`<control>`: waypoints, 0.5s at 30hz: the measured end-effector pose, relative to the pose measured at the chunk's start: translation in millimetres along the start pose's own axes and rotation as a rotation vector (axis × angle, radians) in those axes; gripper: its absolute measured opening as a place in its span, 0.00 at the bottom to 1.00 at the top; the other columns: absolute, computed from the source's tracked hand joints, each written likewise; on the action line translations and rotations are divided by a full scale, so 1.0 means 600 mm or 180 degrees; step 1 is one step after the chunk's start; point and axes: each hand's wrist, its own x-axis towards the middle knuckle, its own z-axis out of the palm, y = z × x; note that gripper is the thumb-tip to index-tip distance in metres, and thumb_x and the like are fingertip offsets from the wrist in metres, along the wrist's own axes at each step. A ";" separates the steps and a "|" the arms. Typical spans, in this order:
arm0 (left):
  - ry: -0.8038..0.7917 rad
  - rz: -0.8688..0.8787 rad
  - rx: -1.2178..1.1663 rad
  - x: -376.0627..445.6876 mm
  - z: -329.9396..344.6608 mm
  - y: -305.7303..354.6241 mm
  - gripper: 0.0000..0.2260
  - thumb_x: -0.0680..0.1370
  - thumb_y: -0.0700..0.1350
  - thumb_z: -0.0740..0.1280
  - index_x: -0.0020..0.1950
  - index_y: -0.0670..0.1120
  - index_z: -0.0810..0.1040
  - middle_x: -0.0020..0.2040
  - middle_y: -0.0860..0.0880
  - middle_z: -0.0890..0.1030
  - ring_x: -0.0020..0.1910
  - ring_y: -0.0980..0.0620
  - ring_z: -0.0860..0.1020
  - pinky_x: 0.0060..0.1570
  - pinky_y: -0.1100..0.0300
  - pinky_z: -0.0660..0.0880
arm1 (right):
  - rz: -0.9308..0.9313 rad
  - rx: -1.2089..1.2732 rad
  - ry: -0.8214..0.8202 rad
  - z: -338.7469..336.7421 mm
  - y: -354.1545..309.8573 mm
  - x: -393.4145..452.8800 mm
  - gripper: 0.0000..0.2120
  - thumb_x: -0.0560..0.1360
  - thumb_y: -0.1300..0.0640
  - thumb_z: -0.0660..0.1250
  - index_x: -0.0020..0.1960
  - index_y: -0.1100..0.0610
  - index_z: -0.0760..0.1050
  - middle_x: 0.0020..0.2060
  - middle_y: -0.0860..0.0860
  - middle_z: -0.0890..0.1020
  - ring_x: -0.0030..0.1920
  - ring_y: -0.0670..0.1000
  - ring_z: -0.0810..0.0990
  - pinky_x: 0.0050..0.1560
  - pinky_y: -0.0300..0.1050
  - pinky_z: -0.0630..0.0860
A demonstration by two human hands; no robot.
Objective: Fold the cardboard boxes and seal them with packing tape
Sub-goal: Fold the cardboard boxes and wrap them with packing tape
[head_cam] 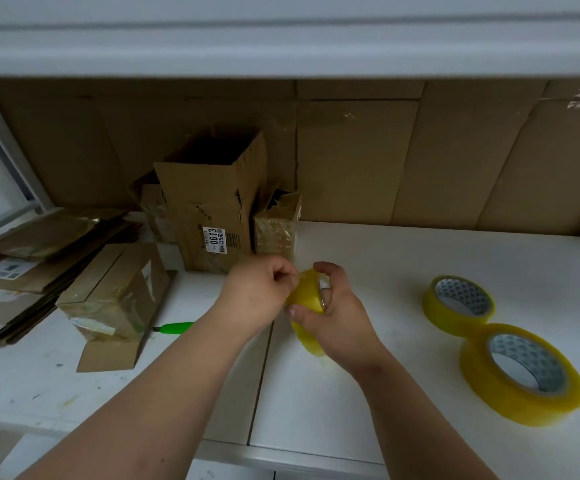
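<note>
A yellow roll of packing tape (307,299) is held upright above the white table (316,393) at mid-frame. My right hand (337,313) grips it, thumb on the near side and fingers over the top. My left hand (259,292) pinches at the roll's upper edge with closed fingers; whether it holds the tape's end is too small to tell. A tall open cardboard box (212,202) with a 0613 label stands behind the hands. Beside it stands a small taped box (276,226). Another taped box (115,292) lies at the left.
Two more yellow tape rolls lie flat at the right, a smaller one (459,304) and a larger one (522,374). A green-handled tool (174,328) lies by the taped box. Flattened cardboard (15,271) is stacked at far left. Cardboard sheets (420,161) line the back wall under a shelf (281,46).
</note>
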 end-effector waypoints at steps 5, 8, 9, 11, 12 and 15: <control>-0.0086 -0.0005 0.0076 0.008 0.050 0.000 0.11 0.78 0.41 0.69 0.38 0.55 0.79 0.46 0.55 0.77 0.43 0.57 0.75 0.41 0.66 0.69 | -0.0104 -0.0964 0.0132 -0.041 0.009 -0.008 0.37 0.71 0.47 0.73 0.73 0.48 0.58 0.53 0.48 0.78 0.51 0.52 0.79 0.49 0.45 0.74; -0.0225 -0.0154 0.0022 0.006 0.081 -0.003 0.08 0.78 0.41 0.69 0.42 0.52 0.83 0.49 0.52 0.81 0.47 0.55 0.78 0.44 0.66 0.72 | -0.0356 -0.2165 0.0337 -0.068 0.018 -0.018 0.33 0.72 0.45 0.69 0.72 0.53 0.60 0.56 0.51 0.80 0.57 0.56 0.79 0.55 0.47 0.71; -0.0293 -0.0259 -0.0110 0.004 0.092 -0.005 0.07 0.78 0.41 0.69 0.44 0.51 0.85 0.49 0.52 0.83 0.48 0.54 0.80 0.47 0.63 0.75 | -0.0411 -0.2557 0.0393 -0.076 0.021 -0.021 0.31 0.72 0.44 0.67 0.70 0.53 0.61 0.54 0.51 0.81 0.57 0.56 0.80 0.56 0.47 0.71; -0.0440 -0.0440 -0.0224 -0.004 0.116 -0.009 0.07 0.78 0.41 0.69 0.49 0.50 0.87 0.50 0.54 0.86 0.52 0.55 0.82 0.52 0.62 0.76 | -0.0300 -0.3098 0.0287 -0.092 0.029 -0.024 0.28 0.73 0.44 0.66 0.68 0.52 0.62 0.55 0.50 0.80 0.58 0.55 0.79 0.58 0.47 0.68; -0.0526 -0.0478 -0.0131 -0.008 0.128 -0.012 0.07 0.78 0.43 0.69 0.52 0.51 0.86 0.53 0.54 0.85 0.54 0.56 0.81 0.54 0.64 0.75 | -0.0167 -0.3189 0.0143 -0.099 0.035 -0.025 0.28 0.73 0.45 0.67 0.68 0.51 0.63 0.58 0.51 0.79 0.61 0.55 0.78 0.61 0.48 0.67; -0.0805 -0.0424 0.0359 -0.015 0.157 -0.024 0.12 0.79 0.45 0.68 0.61 0.52 0.83 0.61 0.54 0.82 0.61 0.55 0.78 0.57 0.68 0.70 | 0.0065 -0.3282 -0.0255 -0.114 0.051 -0.033 0.29 0.72 0.47 0.69 0.69 0.48 0.62 0.62 0.51 0.77 0.64 0.54 0.75 0.67 0.49 0.63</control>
